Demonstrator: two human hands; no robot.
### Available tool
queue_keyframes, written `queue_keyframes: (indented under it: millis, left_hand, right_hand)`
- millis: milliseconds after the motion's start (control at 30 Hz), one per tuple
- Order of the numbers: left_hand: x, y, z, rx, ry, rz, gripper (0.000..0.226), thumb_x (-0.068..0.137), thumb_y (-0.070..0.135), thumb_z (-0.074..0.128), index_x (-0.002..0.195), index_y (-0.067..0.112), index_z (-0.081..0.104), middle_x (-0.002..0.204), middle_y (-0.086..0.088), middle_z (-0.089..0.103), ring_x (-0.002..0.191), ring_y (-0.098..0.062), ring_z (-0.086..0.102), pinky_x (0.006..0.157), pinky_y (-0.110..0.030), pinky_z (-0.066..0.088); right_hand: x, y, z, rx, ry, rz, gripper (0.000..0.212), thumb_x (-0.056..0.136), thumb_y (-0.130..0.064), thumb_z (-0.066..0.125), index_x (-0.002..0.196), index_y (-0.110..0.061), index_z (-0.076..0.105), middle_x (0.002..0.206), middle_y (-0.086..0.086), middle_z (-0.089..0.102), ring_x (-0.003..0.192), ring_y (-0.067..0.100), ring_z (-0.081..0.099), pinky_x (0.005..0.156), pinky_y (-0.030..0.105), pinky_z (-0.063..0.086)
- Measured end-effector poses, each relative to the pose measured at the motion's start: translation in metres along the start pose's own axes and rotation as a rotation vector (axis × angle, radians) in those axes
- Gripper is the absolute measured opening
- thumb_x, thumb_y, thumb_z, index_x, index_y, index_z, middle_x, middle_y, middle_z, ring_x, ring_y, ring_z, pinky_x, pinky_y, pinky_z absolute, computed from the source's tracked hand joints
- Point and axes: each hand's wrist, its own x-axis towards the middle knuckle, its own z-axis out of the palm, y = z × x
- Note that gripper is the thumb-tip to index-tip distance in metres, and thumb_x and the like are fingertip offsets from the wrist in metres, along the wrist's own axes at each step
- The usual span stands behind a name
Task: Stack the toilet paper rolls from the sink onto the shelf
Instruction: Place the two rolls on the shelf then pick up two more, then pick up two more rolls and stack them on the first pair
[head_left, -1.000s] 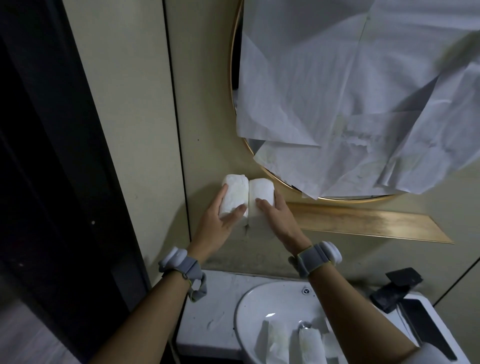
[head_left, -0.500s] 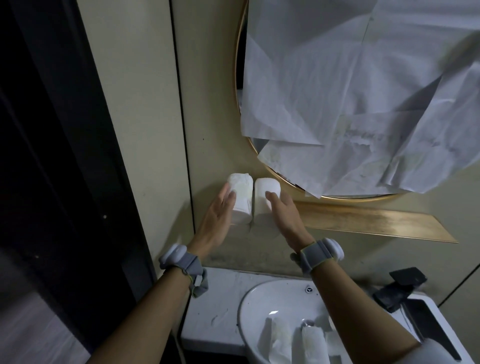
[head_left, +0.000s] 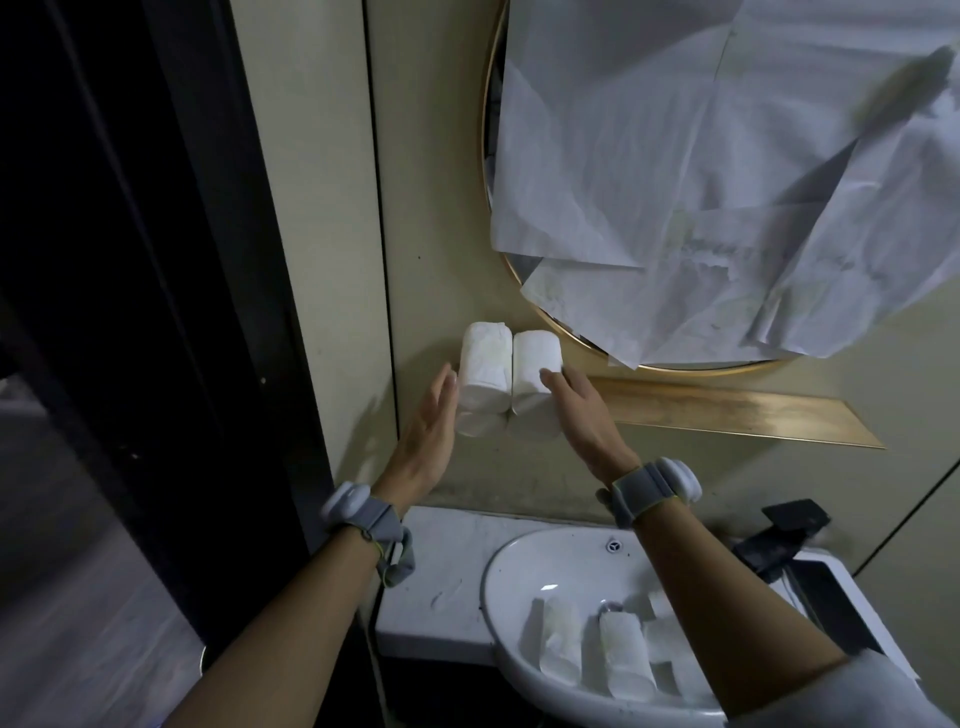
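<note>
Two white toilet paper rolls stand side by side at the left end of the gold shelf (head_left: 727, 413): the left roll (head_left: 483, 366) and the right roll (head_left: 535, 371), each on top of a lower roll. My left hand (head_left: 426, 439) is flat beside the left roll, fingers apart, holding nothing. My right hand (head_left: 576, 410) rests its fingertips against the right roll's front without gripping it. Several more wrapped rolls (head_left: 623, 654) lie in the white sink (head_left: 524, 566) below, partly hidden by my right forearm.
A round gold-framed mirror (head_left: 488, 156) covered with crumpled white paper hangs above the shelf. A black faucet (head_left: 779, 535) stands right of the sink. A dark doorway (head_left: 130, 260) fills the left side.
Both hands have let go of the upper rolls and drawn back slightly; the left hand has opened flat beside the left roll, and the rolls stay stacked on the shelf.
</note>
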Motion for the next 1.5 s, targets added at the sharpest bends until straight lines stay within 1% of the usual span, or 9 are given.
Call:
queue_keyframes:
  millis: [100,200,467,633,967,1133,1267,1400,1500]
  left_hand:
    - [0.001,0.0,0.0,0.004,-0.081,-0.026,0.078,0.089,0.073,0.023,0.156,0.032,0.02,0.16,0.007,0.03,0.144,-0.009,0.031,0.119,-0.036,0.027]
    - [-0.001,0.005,0.0,0.014,-0.102,-0.035,0.078,0.089,0.074,0.025,0.155,0.034,0.02,0.16,0.006,0.031,0.143,-0.013,0.035,0.117,-0.045,0.033]
    - [0.004,0.002,0.003,-0.019,-0.09,-0.045,0.063,0.1,0.05,0.035,0.156,0.025,0.021,0.158,0.002,0.035,0.142,-0.011,0.038,0.117,-0.033,0.03]
    - [0.006,-0.003,0.007,-0.057,-0.064,-0.048,0.063,0.099,0.054,0.035,0.155,0.029,0.023,0.155,0.001,0.04,0.138,-0.013,0.043,0.115,-0.044,0.036]
    - [0.009,-0.006,0.006,-0.072,-0.027,-0.066,0.063,0.1,0.053,0.033,0.156,0.027,0.019,0.158,-0.004,0.033,0.141,-0.017,0.039,0.115,-0.048,0.036]
    - [0.011,-0.011,0.003,-0.052,-0.043,-0.079,0.067,0.098,0.059,0.028,0.156,0.029,0.016,0.162,0.0,0.025,0.145,-0.015,0.032,0.118,-0.048,0.03]
    - [0.007,-0.011,0.002,-0.021,-0.012,-0.084,0.066,0.1,0.057,0.024,0.157,0.024,0.016,0.16,-0.001,0.03,0.143,-0.015,0.035,0.118,-0.048,0.03]
    - [-0.009,-0.018,0.009,-0.049,0.218,-0.095,0.059,0.101,0.054,0.026,0.144,0.016,0.038,0.146,-0.008,0.048,0.131,-0.023,0.05,0.108,-0.045,0.042]
    - [-0.036,-0.039,0.025,-0.12,0.404,-0.161,0.038,0.104,0.043,0.031,0.117,0.012,0.049,0.118,-0.011,0.063,0.103,-0.024,0.061,0.08,-0.032,0.047]
  right_hand:
    - [-0.004,-0.006,-0.001,0.012,-0.028,-0.001,0.032,0.099,-0.042,0.048,0.123,-0.021,0.052,0.126,0.008,0.061,0.107,0.025,0.06,0.089,0.044,0.055]
    - [-0.008,-0.011,-0.002,-0.013,-0.053,-0.008,0.053,0.095,-0.04,0.052,0.141,-0.016,0.046,0.133,0.007,0.058,0.116,0.031,0.059,0.1,0.056,0.052]
    - [-0.014,-0.003,-0.002,-0.039,-0.115,-0.105,0.051,0.105,-0.033,0.045,0.152,-0.017,0.033,0.141,0.004,0.054,0.123,0.024,0.058,0.102,0.046,0.052]
    - [-0.006,0.008,0.002,-0.111,-0.058,-0.174,0.064,0.093,-0.062,0.045,0.145,-0.026,0.039,0.14,0.005,0.057,0.12,0.026,0.06,0.1,0.056,0.052]
    - [-0.005,0.009,0.0,-0.076,-0.066,-0.15,0.078,0.098,-0.057,0.045,0.16,-0.018,0.017,0.156,0.009,0.04,0.134,0.027,0.05,0.108,0.051,0.047]
    - [0.0,0.015,-0.003,-0.085,-0.053,-0.181,0.083,0.091,-0.073,0.035,0.157,-0.022,0.027,0.157,0.008,0.044,0.136,0.028,0.05,0.11,0.055,0.044]
    - [0.002,0.018,-0.007,-0.09,-0.043,-0.173,0.07,0.099,-0.064,0.032,0.151,-0.017,0.037,0.15,0.005,0.049,0.136,0.029,0.049,0.11,0.05,0.042]
    - [-0.007,0.029,-0.014,-0.053,0.094,-0.134,0.06,0.102,-0.057,0.036,0.138,-0.011,0.051,0.136,0.005,0.056,0.121,0.027,0.056,0.1,0.044,0.047]
    - [-0.03,0.056,-0.024,0.023,0.257,-0.064,0.043,0.105,-0.042,0.043,0.134,-0.012,0.054,0.127,0.005,0.062,0.112,0.024,0.061,0.095,0.042,0.052]
